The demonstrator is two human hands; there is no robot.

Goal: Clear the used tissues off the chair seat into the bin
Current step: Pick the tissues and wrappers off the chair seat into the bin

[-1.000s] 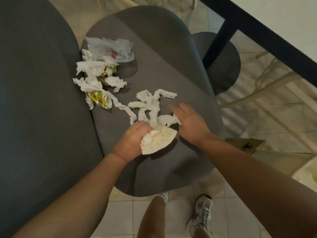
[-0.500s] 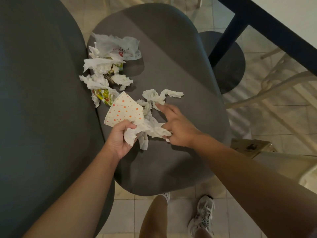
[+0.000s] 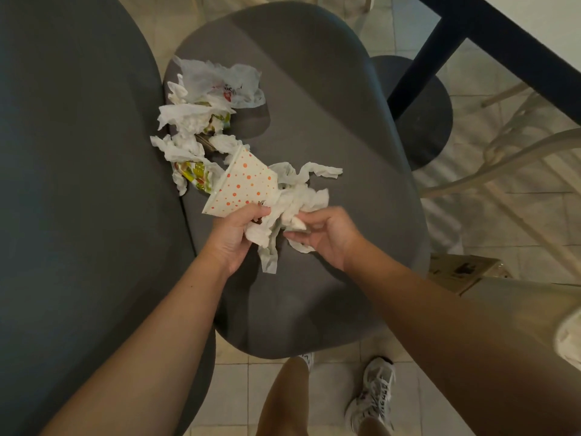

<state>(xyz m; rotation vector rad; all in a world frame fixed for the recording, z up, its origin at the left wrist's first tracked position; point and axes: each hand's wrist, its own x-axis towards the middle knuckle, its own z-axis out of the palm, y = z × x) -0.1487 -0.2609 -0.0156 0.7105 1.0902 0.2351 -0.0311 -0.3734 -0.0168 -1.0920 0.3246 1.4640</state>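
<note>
On the grey chair seat (image 3: 330,127) lies a pile of crumpled white tissues and wrappers (image 3: 201,121) at the back left. My left hand (image 3: 234,234) grips an orange-dotted napkin (image 3: 243,187) together with a bunch of white tissues (image 3: 283,212), held just above the seat. My right hand (image 3: 323,236) pinches the right side of the same bunch. A twisted tissue strip (image 3: 317,169) trails from the bunch towards the right. A bin rim (image 3: 515,297) shows at the right edge.
The dark chair back (image 3: 78,184) fills the left. A black table leg (image 3: 424,55) and round base (image 3: 421,114) stand behind the seat. A cardboard piece (image 3: 462,272) lies on the tiled floor by the bin. My shoes (image 3: 374,391) are below.
Both hands have lifted the gathered tissues off the seat. My right hand, earlier flat on the strips, now pinches the bunch; the dotted napkin has turned upward in my left hand.
</note>
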